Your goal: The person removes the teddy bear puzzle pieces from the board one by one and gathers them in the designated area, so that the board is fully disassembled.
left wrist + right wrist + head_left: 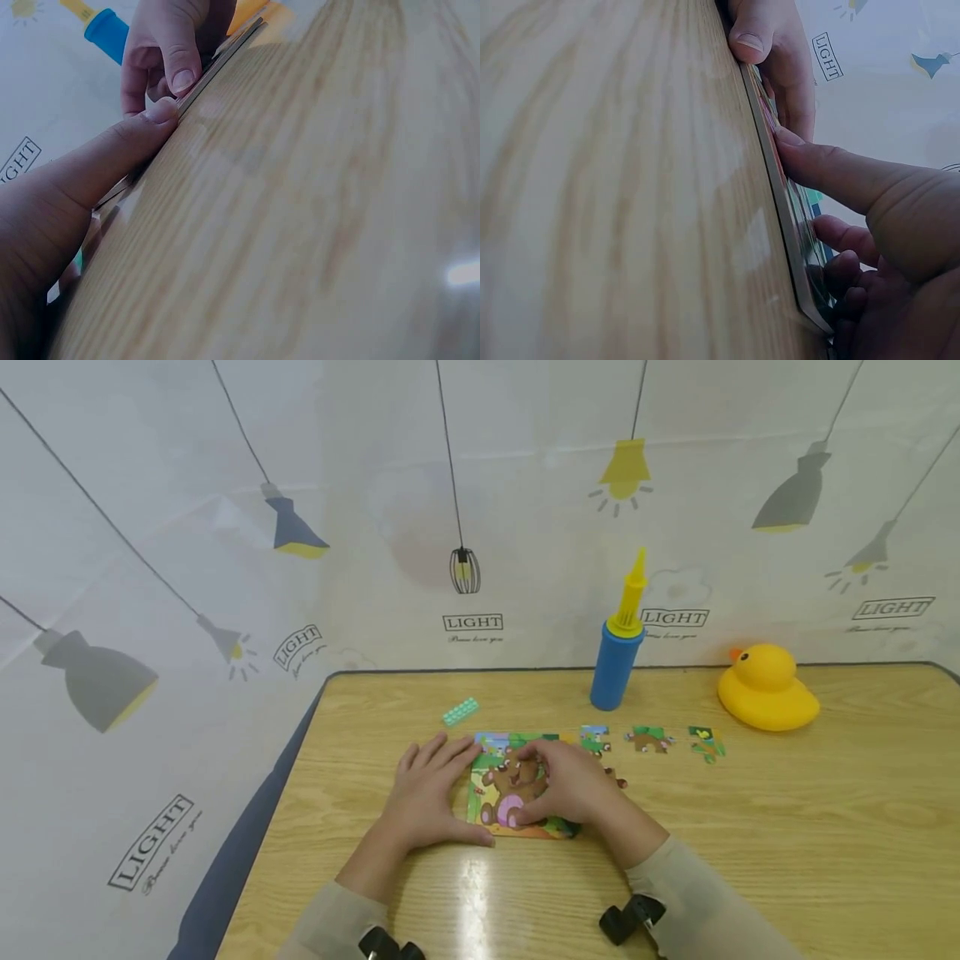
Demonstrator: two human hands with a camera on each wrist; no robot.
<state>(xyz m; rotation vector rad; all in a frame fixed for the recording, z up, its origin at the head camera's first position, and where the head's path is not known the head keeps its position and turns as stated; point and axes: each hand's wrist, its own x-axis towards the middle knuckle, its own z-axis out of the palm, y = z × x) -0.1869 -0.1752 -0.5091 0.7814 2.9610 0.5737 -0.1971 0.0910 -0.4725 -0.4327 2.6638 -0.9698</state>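
A bear jigsaw puzzle [495,793] lies flat on the table between the two hands. Fingers spread, my left hand [427,793] rests along its left side, with the thumb by the lower edge. My right hand [573,781] is over the puzzle's right part; its thumb and index finger are apart and touch the picture. In the right wrist view that thumb [832,169] lies on the puzzle's surface near the edge, and the other fingers bend beside it. The right hand covers part of the picture. Brown bits of a puzzle piece [617,778] show behind it.
Loose puzzle pieces lie to the right: one with blue and green [595,737], a brown and green one [649,739] and another [706,742]. A mint toy brick [461,712], a blue hand pump [617,664] and a yellow rubber duck [768,689] stand farther back.
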